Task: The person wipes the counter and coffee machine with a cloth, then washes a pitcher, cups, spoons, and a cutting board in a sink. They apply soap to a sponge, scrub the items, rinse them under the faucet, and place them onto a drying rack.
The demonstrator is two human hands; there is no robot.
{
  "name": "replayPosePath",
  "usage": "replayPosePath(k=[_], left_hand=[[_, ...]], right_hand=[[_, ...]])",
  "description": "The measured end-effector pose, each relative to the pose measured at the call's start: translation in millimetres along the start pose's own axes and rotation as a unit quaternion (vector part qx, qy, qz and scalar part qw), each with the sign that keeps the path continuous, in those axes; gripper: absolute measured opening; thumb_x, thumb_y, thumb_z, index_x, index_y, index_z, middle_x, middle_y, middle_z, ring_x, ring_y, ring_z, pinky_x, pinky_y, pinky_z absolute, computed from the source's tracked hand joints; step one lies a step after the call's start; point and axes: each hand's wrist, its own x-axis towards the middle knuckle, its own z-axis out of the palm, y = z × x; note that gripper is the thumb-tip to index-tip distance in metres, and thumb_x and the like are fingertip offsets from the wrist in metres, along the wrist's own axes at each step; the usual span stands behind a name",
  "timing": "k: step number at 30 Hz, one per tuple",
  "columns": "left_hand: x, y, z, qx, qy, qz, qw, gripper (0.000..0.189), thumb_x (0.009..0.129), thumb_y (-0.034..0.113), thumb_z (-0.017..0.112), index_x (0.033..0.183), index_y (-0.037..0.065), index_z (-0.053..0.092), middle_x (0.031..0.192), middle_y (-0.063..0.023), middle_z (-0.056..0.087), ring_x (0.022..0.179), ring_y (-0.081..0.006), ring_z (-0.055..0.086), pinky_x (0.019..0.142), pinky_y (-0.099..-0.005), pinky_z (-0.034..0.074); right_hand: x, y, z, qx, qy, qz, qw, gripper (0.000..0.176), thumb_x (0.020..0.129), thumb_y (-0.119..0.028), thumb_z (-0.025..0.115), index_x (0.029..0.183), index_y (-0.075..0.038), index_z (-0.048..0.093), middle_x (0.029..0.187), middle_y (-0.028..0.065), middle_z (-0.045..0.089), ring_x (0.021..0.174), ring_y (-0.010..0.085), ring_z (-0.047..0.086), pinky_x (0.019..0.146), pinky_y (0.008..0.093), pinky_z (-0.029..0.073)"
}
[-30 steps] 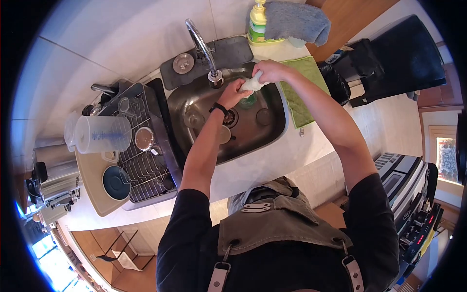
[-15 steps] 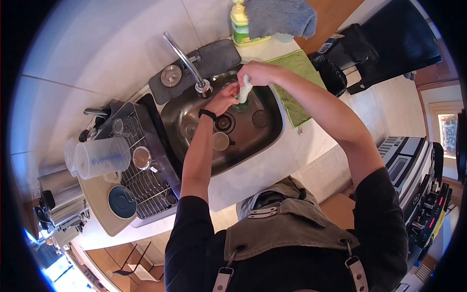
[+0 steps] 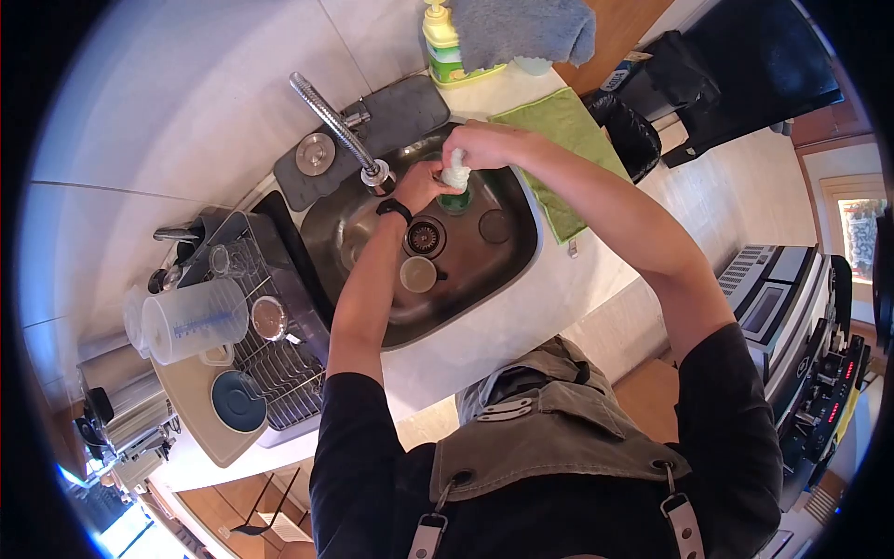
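Cloth (image 3: 455, 173) (white) in left hand (image 3: 422, 187), right hand (image 3: 480, 145); jug (image 3: 191, 321) print illegible.

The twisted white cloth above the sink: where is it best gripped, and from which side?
By its two ends, I'd judge: the white cloth is twisted into a short, roughly upright roll over the sink. The right hand closes on its top end from the right; the left hand takes the lower part from the left.
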Motion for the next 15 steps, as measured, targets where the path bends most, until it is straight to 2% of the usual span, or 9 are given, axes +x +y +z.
replayPosePath(k=[5, 8, 11, 15], left_hand=[[-9.8, 13.7, 10.4, 0.079, 0.078, -0.027, 0.993, 0.038, 0.069, 0.025, 0.085, 0.099, 0.004, 0.074, 0.085, -0.0147, 0.073, 0.076, -0.0249, 0.070, 0.074, -0.0362, 0.052], [-10.2, 2.0, 21.3, 0.026, 0.108, -0.025, 0.994, 0.039, 0.069, 0.026, 0.085, 0.098, 0.004, 0.073, 0.083, -0.0161, 0.072, 0.075, -0.0263, 0.069, 0.073, -0.0382, 0.051], [-7.8, -14.0, 33.9, 0.028, 0.144, -0.030, 0.989, 0.039, 0.070, 0.032, 0.084, 0.099, 0.007, 0.075, 0.084, -0.0131, 0.073, 0.072, -0.0245, 0.069, 0.072, -0.0364, 0.050], [-8.1, -18.9, 42.8, 0.077, 0.182, -0.025, 0.980, 0.041, 0.070, 0.034, 0.084, 0.101, 0.008, 0.074, 0.086, -0.0141, 0.073, 0.074, -0.0269, 0.069, 0.071, -0.0366, 0.051]], right_hand=[[1.2, -3.7, 12.1, -0.043, 0.044, 0.026, 0.998, 0.029, 0.076, -0.007, 0.064, 0.104, -0.006, 0.072, 0.099, 0.0179, 0.071, 0.097, 0.0361, 0.067, 0.087, 0.0433, 0.052], [6.0, 3.7, 24.3, -0.038, 0.066, 0.046, 0.996, 0.028, 0.075, -0.012, 0.068, 0.102, -0.007, 0.074, 0.103, 0.0243, 0.068, 0.099, 0.0395, 0.066, 0.086, 0.0453, 0.052], [-0.8, -5.0, 25.5, -0.053, 0.080, 0.067, 0.993, 0.028, 0.077, -0.015, 0.068, 0.100, -0.001, 0.072, 0.105, 0.0296, 0.065, 0.100, 0.0429, 0.065, 0.088, 0.0458, 0.052], [2.4, 2.1, 37.3, -0.064, 0.101, 0.089, 0.989, 0.031, 0.078, -0.017, 0.067, 0.098, 0.006, 0.068, 0.106, 0.0317, 0.064, 0.103, 0.0443, 0.063, 0.090, 0.0468, 0.051]])
